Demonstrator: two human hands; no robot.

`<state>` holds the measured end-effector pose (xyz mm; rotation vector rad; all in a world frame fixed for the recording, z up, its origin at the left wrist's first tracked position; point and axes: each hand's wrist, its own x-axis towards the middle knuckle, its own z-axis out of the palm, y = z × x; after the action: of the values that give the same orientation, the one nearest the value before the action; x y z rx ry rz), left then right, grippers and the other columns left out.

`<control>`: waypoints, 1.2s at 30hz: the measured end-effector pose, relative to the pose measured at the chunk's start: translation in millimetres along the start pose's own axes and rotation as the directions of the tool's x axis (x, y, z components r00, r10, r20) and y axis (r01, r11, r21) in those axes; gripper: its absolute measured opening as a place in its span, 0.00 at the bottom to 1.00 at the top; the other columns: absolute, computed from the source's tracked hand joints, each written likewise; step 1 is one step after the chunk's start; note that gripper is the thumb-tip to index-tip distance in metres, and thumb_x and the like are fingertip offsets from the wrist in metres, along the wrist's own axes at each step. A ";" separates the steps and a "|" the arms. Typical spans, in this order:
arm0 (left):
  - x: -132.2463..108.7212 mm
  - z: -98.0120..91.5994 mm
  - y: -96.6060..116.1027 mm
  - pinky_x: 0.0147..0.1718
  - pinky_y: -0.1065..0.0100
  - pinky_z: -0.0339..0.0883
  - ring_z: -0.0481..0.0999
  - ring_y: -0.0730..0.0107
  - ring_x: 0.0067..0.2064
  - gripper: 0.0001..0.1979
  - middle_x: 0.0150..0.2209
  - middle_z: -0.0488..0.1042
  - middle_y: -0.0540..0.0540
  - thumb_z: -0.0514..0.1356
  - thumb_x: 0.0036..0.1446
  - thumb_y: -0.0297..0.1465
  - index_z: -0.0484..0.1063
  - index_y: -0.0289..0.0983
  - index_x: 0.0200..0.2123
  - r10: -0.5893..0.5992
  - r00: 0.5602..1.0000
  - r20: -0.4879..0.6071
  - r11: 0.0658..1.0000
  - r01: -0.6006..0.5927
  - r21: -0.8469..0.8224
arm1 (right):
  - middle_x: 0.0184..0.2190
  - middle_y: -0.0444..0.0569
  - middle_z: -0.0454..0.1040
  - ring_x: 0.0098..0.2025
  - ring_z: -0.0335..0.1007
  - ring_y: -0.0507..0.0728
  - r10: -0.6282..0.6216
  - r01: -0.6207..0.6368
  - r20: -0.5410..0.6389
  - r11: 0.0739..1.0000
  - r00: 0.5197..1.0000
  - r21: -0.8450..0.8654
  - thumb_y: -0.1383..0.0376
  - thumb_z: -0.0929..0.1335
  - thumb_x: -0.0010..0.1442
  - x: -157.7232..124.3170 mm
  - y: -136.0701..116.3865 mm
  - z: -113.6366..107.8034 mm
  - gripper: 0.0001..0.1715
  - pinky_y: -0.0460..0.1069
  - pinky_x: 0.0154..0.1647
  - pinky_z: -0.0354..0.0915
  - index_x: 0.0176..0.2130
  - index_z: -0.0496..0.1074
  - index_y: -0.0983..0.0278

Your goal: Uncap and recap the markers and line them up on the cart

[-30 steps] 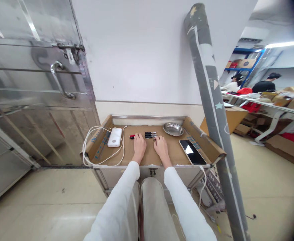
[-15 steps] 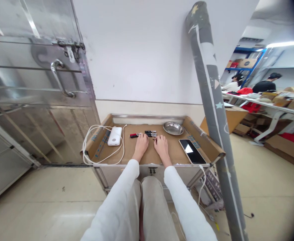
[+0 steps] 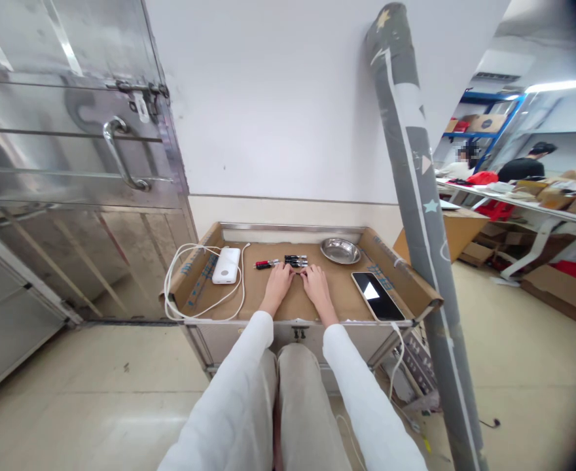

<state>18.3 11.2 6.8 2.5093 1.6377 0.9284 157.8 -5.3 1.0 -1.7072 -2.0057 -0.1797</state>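
My left hand (image 3: 279,282) and my right hand (image 3: 315,282) rest close together over the cardboard-lined tabletop (image 3: 249,294), fingers pinched. Between their fingertips is a small, thin dark piece (image 3: 296,273), too small to name for sure; it looks like part of a pen. Just beyond the fingers several black pens (image 3: 296,260) with silvery parts lie side by side. A red and black pen (image 3: 263,264) lies to the left of my left hand, partly covered by its fingers.
A white power bank (image 3: 226,265) with a looped white cable is at the left. Behind on the right sits a round metal dish (image 3: 340,250); a phone (image 3: 377,296) lies nearer. A long grey roll (image 3: 415,170) leans beside the table. Two people are at a far bench.
My hands have come closer together, the right moving slightly left. The small dark piece at my right fingertips now spans the gap between both hands.
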 end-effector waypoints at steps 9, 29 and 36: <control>1.3 3.0 -2.8 0.47 0.63 0.65 0.71 0.66 0.44 0.05 0.39 0.72 0.44 0.52 0.60 0.24 0.67 0.36 0.38 0.050 0.999 0.018 0.993 -0.048 -0.107 | 0.42 0.51 0.71 0.44 0.63 0.56 -0.049 0.049 0.005 0.997 0.999 0.065 0.64 0.61 0.64 2.8 4.9 9.1 0.11 0.49 0.46 0.55 0.42 0.71 0.63; -2.7 -4.5 4.4 0.48 0.60 0.60 0.69 0.62 0.46 0.09 0.41 0.70 0.44 0.54 0.61 0.36 0.68 0.36 0.37 0.057 0.996 0.071 0.998 -0.058 0.023 | 0.37 0.53 0.75 0.41 0.65 0.57 0.140 -0.150 -0.106 0.984 0.985 -0.097 0.65 0.59 0.66 -2.7 1.0 -5.3 0.14 0.50 0.42 0.52 0.42 0.72 0.63; -2.8 -0.6 1.8 0.44 0.63 0.62 0.70 0.64 0.43 0.07 0.39 0.70 0.43 0.52 0.63 0.33 0.65 0.35 0.37 0.010 1.000 -0.008 0.999 -0.010 0.053 | 0.37 0.52 0.75 0.41 0.66 0.56 0.079 -0.088 -0.099 0.992 0.992 -0.089 0.66 0.57 0.66 -4.0 -3.4 -8.8 0.15 0.50 0.43 0.52 0.42 0.72 0.62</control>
<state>18.7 7.8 6.5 2.5534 1.6750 0.9092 157.4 -13.2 7.6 -1.8014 -1.8798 -0.3251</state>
